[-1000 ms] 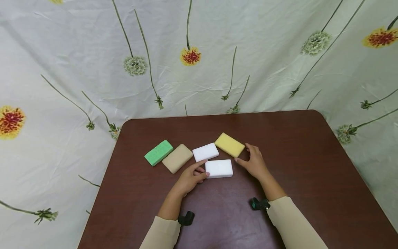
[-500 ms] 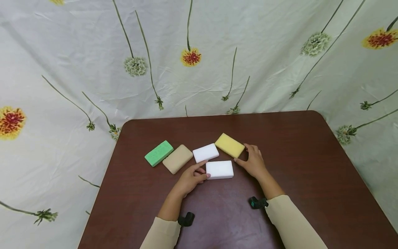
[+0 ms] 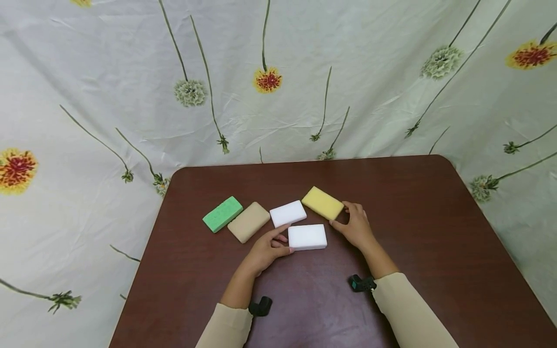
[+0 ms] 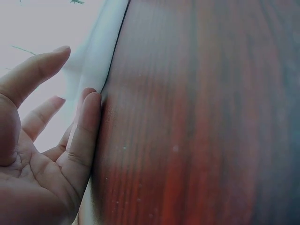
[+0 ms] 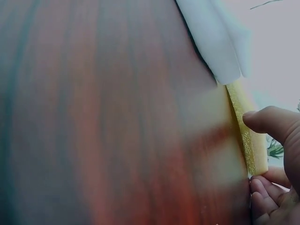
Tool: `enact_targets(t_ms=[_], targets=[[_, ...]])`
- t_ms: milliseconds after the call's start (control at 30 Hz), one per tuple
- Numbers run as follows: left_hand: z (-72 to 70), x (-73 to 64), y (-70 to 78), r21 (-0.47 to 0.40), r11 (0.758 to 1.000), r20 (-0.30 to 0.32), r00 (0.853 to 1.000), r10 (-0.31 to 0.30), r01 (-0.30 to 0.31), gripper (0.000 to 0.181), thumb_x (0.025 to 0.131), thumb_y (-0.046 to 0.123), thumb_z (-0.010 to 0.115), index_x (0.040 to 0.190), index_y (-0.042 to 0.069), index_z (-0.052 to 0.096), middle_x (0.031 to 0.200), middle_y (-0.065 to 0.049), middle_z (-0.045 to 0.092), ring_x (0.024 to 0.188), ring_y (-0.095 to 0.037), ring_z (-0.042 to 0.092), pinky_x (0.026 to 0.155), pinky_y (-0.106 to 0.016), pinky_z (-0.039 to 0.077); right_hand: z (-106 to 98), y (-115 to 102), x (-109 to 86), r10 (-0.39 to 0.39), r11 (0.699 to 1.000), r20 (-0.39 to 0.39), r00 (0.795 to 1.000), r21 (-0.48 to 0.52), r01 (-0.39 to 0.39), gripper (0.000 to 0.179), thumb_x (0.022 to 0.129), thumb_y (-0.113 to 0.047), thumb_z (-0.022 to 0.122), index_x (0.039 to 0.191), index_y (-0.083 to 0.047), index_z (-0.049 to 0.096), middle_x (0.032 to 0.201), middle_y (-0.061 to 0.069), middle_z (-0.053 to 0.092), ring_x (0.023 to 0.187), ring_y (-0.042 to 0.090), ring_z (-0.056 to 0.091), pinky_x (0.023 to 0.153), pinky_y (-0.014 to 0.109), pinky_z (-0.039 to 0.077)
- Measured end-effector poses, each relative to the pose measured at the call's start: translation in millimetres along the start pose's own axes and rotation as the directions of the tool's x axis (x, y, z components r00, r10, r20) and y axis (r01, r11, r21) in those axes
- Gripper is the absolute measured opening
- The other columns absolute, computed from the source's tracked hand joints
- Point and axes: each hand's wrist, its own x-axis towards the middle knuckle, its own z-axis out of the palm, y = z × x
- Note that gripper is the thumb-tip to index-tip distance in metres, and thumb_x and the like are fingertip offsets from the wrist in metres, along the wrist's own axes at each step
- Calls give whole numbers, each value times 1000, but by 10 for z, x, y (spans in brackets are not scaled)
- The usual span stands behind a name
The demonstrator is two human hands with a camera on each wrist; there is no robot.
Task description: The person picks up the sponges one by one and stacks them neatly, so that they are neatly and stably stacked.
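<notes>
The left hand (image 3: 266,248) has its fingers apart beside the nearer white block (image 3: 307,237); the right hand (image 3: 358,229) pinches the yellow sponge (image 3: 322,203) between thumb and fingers.

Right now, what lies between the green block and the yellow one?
The tan block and the farther white block, as the head view shows.

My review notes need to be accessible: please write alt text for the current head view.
A person's right hand pinches one end of a yellow rectangular sponge while the left hand is at the left end of a white rectangular block. A second white rectangular block, a beige rectangular block and a green rectangular sponge lie nearby on a dark reddish-brown table.
</notes>
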Motion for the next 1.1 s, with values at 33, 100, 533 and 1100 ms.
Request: enact_targets(t_ms=[33, 100, 533, 1100], targets=[[-1, 3, -6, 2, 1000, 1, 1000, 0, 0, 71, 83, 13, 82, 148, 22, 54, 117, -13, 61, 89, -17, 59, 74, -29, 48, -5, -1, -4, 1, 1000, 1, 1000, 6, -1, 77, 89, -31, 77, 150, -2, 39, 145, 23, 39, 132, 39, 41, 108, 57, 39], [-1, 3, -9, 6, 1000, 2, 1000, 4, -4, 71, 83, 13, 82, 147, 22, 54, 117, -13, 62, 88, -17, 59, 73, -29, 49, -14, 3, -11, 3, 1000, 2, 1000, 18, -4, 76, 90, -30, 76, 150, -2, 40, 145, 23, 39, 132, 39, 41, 108, 57, 39], [-15, -17, 14, -1, 1000, 9, 1000, 6, -6, 71, 82, 13, 82, 147, 23, 55, 116, -14, 61, 87, -17, 60, 75, -29, 49, -39, 40, -90, 23, 988, 4, 1000, 155, -23, 71, 93, -25, 73, 150, -3, 38, 147, 22, 34, 128, 39, 46, 107, 52, 44], [-7, -18, 2, -25, 1000, 12, 1000, -8, 8, 71, 84, 14, 81, 148, 22, 53, 118, -13, 60, 89, -17, 57, 74, -29, 48, -159, 51, -305, -34, 965, -34, 999, 259, 42, 69, 93, -23, 74, 151, -9, 39, 146, 17, 39, 120, 35, 51, 100, 48, 46]])
